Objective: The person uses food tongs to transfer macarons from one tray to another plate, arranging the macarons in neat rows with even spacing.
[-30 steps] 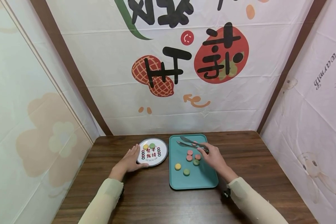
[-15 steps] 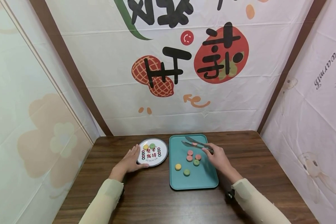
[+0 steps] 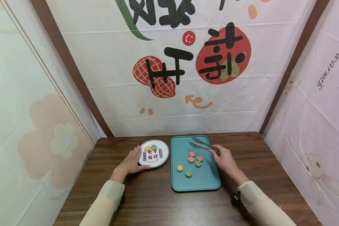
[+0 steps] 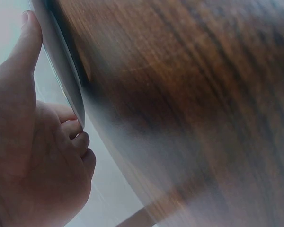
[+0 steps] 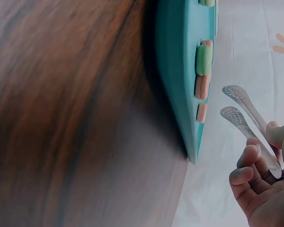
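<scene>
My left hand (image 3: 132, 161) rests at the left edge of a round white plate (image 3: 163, 159), fingers straight along the rim and thumb at its near side. A yellow macaron (image 3: 147, 148) and a green macaron (image 3: 153, 147) lie on the plate. My right hand (image 3: 225, 159) holds metal food tongs (image 5: 246, 105) with perforated tips. The tongs' arms are spread, with nothing between them, above the far right of a teal tray (image 3: 206, 180). Partly hidden behind them is a pink macaron (image 3: 197, 144). Several other macarons, pink, green and one yellow (image 3: 179, 168), lie across the tray.
Plate and tray stand side by side on a brown wooden table (image 3: 147, 201), with a narrow gap between them. A printed white cloth (image 3: 124, 103) hangs behind the table, and more cloth hangs at both sides.
My right hand has drawn the tongs to the right, toward the tray's right edge, arms still spread. The left hand, plate and macarons have stayed in place.
</scene>
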`<action>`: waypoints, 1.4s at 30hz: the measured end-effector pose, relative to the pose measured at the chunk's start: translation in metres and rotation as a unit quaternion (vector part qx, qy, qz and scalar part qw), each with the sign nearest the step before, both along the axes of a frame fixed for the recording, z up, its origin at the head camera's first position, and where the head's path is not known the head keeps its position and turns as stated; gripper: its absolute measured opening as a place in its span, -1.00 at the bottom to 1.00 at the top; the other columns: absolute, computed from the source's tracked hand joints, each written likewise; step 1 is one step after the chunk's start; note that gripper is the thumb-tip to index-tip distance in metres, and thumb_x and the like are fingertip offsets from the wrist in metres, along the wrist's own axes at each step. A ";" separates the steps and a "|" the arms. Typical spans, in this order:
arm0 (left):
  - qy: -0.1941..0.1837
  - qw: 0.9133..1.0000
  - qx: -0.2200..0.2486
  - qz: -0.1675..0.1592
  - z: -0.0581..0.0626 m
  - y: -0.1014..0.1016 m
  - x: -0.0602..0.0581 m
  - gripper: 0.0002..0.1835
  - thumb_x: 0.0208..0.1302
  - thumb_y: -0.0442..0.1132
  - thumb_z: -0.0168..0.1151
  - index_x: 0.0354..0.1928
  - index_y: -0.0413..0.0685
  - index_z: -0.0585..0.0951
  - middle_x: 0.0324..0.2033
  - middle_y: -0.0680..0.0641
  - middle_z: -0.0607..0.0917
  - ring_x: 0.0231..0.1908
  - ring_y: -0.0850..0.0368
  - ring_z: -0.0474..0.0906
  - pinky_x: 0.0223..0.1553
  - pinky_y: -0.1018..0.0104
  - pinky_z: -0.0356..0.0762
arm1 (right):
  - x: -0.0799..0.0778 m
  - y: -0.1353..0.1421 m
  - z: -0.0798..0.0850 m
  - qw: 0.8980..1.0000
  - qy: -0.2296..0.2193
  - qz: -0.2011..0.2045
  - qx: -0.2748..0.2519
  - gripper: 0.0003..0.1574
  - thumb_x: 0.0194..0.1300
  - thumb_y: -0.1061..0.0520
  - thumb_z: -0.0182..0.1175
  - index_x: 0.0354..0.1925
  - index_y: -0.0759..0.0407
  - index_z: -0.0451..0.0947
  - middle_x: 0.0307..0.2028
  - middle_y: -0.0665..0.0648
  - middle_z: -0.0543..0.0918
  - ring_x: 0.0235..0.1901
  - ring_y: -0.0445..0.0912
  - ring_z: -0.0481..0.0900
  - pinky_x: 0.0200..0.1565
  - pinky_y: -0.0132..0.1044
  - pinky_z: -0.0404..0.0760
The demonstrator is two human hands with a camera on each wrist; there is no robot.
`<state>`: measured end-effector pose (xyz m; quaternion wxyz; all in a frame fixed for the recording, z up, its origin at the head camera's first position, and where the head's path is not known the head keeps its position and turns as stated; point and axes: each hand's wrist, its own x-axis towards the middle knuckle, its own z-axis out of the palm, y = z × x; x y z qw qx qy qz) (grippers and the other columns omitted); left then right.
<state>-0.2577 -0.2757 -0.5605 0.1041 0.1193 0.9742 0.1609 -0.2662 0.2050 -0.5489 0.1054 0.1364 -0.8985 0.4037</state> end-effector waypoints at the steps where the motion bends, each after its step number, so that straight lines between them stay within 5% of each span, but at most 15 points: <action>1: 0.001 1.000 0.001 0.000 0.000 0.000 0.000 0.40 0.29 0.48 0.34 0.65 -0.51 -0.07 0.67 -0.48 -0.09 0.68 -0.36 -0.15 0.67 -0.20 -0.14 | 0.000 0.002 -0.001 1.000 0.000 0.000 0.002 -0.54 0.59 0.00 0.30 0.22 0.31 0.65 -0.17 0.18 0.78 -0.39 -0.11 0.60 -0.35 -0.18 0.62; 42: -0.010 1.000 -0.001 0.011 0.003 0.001 0.001 0.40 0.28 0.52 0.31 0.67 -0.45 -0.08 0.68 -0.44 -0.12 0.68 -0.37 -0.19 0.68 -0.19 -0.17 | -0.005 0.017 -0.013 0.999 -0.033 -0.009 0.021 -0.50 0.63 0.01 0.25 0.27 0.38 0.60 -0.10 0.31 0.79 -0.48 -0.13 0.58 -0.38 -0.18 0.63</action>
